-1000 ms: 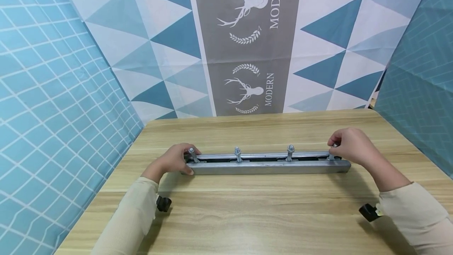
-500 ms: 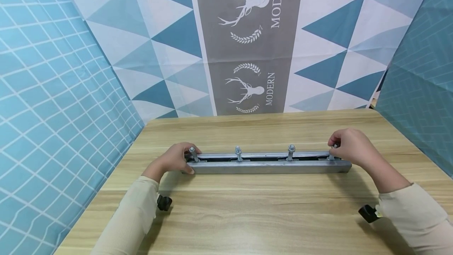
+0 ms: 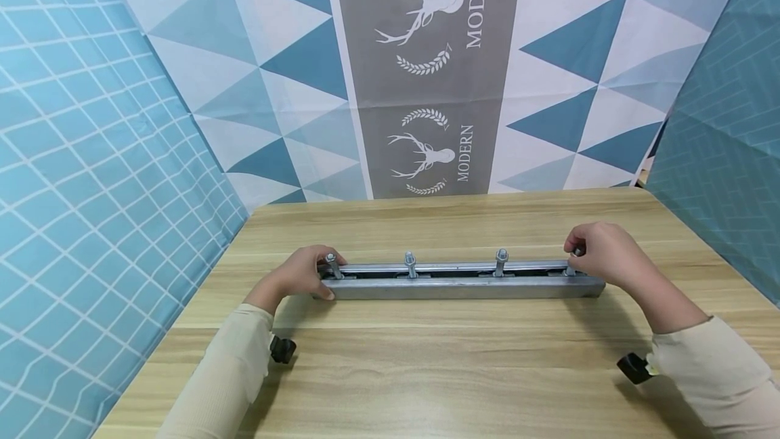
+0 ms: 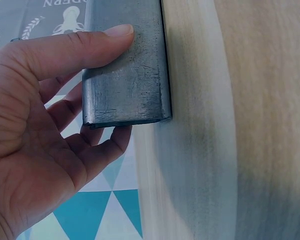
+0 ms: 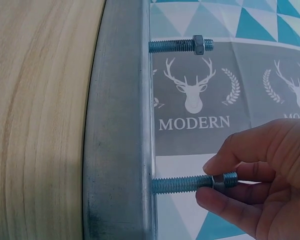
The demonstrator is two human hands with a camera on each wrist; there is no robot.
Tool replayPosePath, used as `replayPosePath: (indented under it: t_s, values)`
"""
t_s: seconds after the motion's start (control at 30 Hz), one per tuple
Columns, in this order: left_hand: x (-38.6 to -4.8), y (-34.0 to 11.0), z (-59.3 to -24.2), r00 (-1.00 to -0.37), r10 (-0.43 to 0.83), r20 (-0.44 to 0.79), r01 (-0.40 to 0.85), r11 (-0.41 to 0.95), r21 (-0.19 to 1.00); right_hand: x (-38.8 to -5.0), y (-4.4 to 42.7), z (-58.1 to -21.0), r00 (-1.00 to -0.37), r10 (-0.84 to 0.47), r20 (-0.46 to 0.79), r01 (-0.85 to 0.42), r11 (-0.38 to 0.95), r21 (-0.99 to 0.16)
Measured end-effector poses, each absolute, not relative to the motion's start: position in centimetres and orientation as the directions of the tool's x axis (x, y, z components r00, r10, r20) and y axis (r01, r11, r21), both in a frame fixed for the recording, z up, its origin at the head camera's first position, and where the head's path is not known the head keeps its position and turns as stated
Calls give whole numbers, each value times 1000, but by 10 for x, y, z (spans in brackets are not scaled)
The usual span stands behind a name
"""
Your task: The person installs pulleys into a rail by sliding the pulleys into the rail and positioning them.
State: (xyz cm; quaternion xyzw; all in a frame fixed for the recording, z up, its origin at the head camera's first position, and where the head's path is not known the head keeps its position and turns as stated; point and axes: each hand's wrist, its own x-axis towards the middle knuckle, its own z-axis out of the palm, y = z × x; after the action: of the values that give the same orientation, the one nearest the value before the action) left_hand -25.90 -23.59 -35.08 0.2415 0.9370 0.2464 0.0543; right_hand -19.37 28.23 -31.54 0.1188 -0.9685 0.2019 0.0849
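Note:
A long metal channel point(image 3: 457, 288) lies across the wooden table, its slot facing up, with several threaded bolts standing in it. My left hand point(image 3: 305, 271) grips the channel's left end; in the left wrist view the thumb point(image 4: 105, 45) presses the near side and the other fingers reach round behind. Close by that hand stands the leftmost bolt point(image 3: 332, 265). At the other end, my right hand point(image 3: 606, 249) pinches a hex nut point(image 5: 218, 183) between thumb and forefinger near the top of the rightmost bolt point(image 5: 180, 185). A neighbouring bolt point(image 5: 172, 46) carries its own nut point(image 5: 199, 45).
The wooden table point(image 3: 451, 364) extends in front of and behind the channel. A patterned cloth point(image 3: 426, 87) hangs behind the table, with blue cloths at the left and right. Black wrist devices sit under both sleeves.
Both hands stay in place on the channel and nut. The right fingers shift very slightly around the nut; the whole view has moved a little.

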Motion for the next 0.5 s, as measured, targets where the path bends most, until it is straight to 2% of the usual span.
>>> replayPosePath:
  t_s: [0.5]
  values:
    - [-257, -235, -351, -884, 468, 9, 412, 768, 490, -191, 279, -310, -952, -212, 219, -277, 901, -333]
